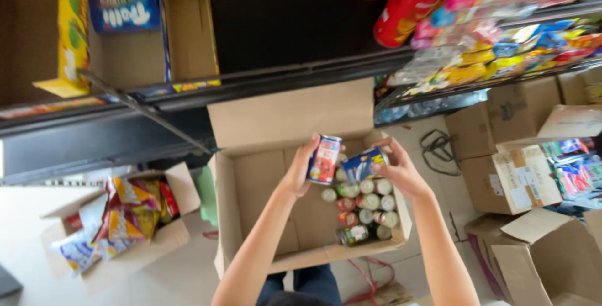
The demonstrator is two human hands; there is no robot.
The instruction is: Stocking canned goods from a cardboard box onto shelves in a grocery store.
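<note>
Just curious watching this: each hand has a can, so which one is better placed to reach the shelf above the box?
Probably the left hand: its red can stands upright and higher, nearer the shelf; the right hand holds a tilted blue can.

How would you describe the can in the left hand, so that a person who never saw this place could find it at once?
Find the open cardboard box below the dark shelf, with small cans standing along its right side. Two hands are above them. The left hand holds the red can: upright, mostly red with a blue band on top, lifted above the others, beside the blue can tilted in the right hand.
</note>
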